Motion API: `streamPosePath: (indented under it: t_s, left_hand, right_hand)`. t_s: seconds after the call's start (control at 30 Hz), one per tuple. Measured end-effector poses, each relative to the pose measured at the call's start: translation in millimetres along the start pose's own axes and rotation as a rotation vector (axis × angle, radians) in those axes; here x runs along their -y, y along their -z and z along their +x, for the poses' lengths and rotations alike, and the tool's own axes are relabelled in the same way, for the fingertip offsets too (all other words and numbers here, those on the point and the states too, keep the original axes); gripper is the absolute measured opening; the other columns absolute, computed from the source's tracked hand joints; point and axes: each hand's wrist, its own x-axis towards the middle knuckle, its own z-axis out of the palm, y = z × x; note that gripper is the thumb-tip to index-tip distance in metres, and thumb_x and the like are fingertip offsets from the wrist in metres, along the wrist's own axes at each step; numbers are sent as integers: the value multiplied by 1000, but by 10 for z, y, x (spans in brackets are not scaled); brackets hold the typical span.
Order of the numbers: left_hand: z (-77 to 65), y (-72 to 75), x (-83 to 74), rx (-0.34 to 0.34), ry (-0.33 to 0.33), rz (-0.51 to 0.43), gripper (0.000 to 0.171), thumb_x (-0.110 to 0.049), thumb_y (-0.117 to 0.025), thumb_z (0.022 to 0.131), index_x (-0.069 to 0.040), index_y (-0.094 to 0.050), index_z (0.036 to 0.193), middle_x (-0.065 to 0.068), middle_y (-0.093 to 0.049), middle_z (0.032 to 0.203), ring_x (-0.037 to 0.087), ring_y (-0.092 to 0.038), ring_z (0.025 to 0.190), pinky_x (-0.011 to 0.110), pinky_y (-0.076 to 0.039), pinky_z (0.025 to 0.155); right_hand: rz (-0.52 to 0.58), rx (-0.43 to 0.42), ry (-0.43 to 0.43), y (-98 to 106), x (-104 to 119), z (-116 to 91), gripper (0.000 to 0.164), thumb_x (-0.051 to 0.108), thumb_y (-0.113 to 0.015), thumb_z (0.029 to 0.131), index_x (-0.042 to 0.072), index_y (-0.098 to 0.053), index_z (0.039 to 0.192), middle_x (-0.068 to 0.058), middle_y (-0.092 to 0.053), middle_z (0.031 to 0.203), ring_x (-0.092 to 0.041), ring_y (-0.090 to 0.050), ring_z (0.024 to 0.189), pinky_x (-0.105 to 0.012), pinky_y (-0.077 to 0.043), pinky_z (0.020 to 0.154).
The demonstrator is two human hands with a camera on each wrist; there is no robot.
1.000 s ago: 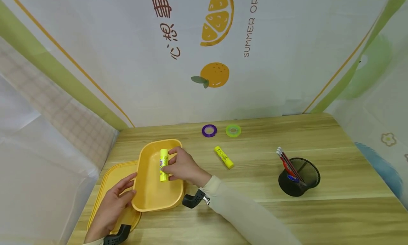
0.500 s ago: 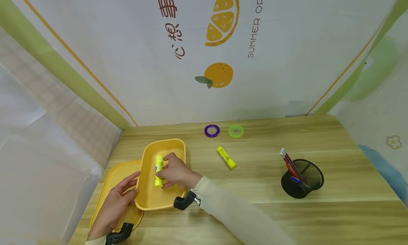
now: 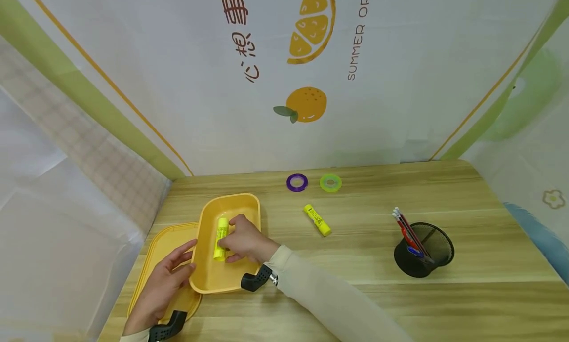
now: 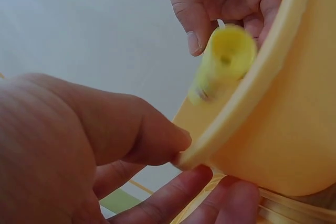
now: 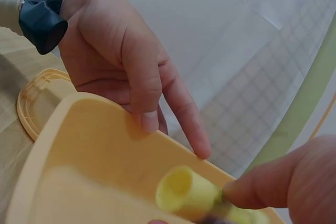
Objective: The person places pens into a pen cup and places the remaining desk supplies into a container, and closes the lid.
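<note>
Nearest, the person's left grip (image 3: 162,285) is grasping the left rim of a yellow container (image 3: 212,278), its thumb bearing on the edge and its fingers lying outside. A yellow lid (image 3: 152,263) is lying beneath that grip, passing under the container's left side. Inside the container, a yellow glue stick (image 3: 221,228) is pointing its hollow end toward the person, its long axis running roughly along the container's length and leaning slightly, far end to the right. The right grip (image 3: 246,239) is pinching it from the right; whether it is touching the container's floor, I cannot tell. Well to the right, a black mesh cup (image 3: 410,264) is standing on the wooden counter (image 3: 467,312), pencils (image 3: 403,221) leaning out leftward. Farther off, a second glue stick (image 3: 317,220) is lying on its side, its long axis slanting, far end to the left. Near the back edge, a purple tape roll (image 3: 297,189) and a green tape roll (image 3: 331,189) are lying flat, near each other but apart. Behind, a white cloth (image 3: 213,124) printed with oranges is hanging.
</note>
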Motion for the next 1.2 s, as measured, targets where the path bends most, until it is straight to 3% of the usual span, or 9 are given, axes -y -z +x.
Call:
streamPosePath:
  t_s: [0.3, 0.67, 1.0, 1.2]
  left_hand:
    - [-26, -4, -25, 7, 5, 1, 63, -9, -58, 108, -17, -35, 166, 23, -44, 159, 11, -60, 102, 25, -50, 72]
    - [-40, -10, -20, 15, -2, -5, 63, -9, -57, 109, -18, -34, 166, 21, -45, 158, 11, -60, 100, 25, -49, 72]
    - [-47, -28, -34, 9, 2, -1, 63, -9, -55, 109, -19, -34, 167, 21, -44, 159, 11, -61, 102, 25, -51, 73]
    - [-39, -26, -34, 12, 8, -3, 63, -8, -55, 109, -19, -32, 167, 21, -43, 159, 10, -60, 101, 24, -50, 72]
  right_hand:
    - [28, -2, -1, 19, -6, 14, 60, 2, -76, 92, 1, -45, 143, -13, -61, 103, -31, -70, 99, -39, -65, 63]
    - [100, 20, 45, 90, 22, -16, 51, 1, -76, 90, 3, -54, 136, -11, -64, 102, -24, -70, 93, -37, -65, 65]
    - [101, 66, 138, 425, 99, -98, 51, 3, -74, 92, -2, -56, 140, -9, -72, 105, -30, -74, 102, -33, -66, 74]
    - [92, 46, 139, 609, 99, -127, 47, 3, -74, 91, 1, -61, 136, -9, -74, 107, -38, -73, 111, -34, -65, 82]
